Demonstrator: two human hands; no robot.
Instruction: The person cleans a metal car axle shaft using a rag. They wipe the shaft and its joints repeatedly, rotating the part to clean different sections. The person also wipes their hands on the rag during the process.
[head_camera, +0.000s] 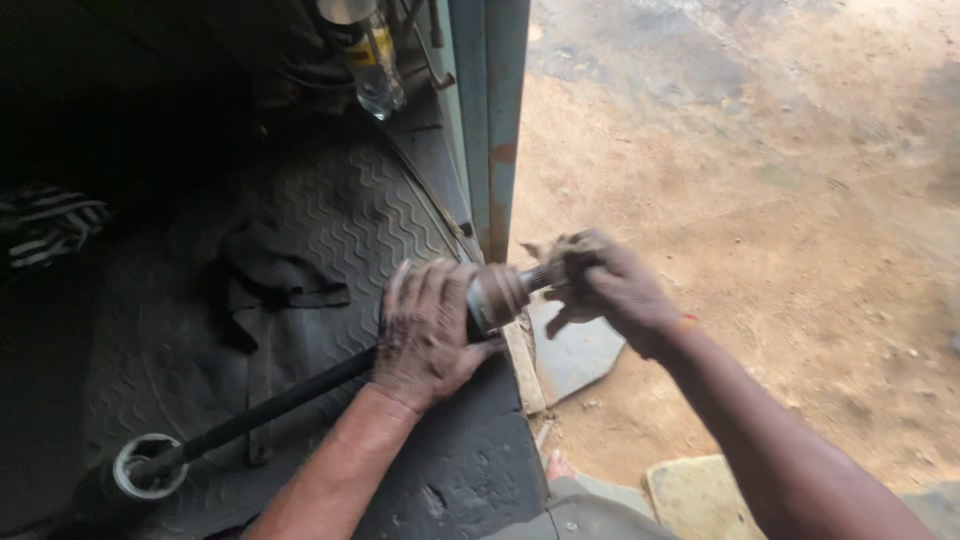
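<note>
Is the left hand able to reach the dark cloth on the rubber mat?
Probably yes. The dark cloth lies just beside the left hand with nothing between them, but that hand is wrapped around the black shaft and would have to let go first.

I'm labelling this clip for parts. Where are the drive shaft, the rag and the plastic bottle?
drive shaft (290, 398): head view, on the black rod's middle.
rag (568, 258): head view, on the wad under the right hand's fingers.
plastic bottle (375, 70): head view, on its clear body.

Left hand (428, 330) grips axle shaft (290, 396); right hand (610, 288) wipes tip.
</note>
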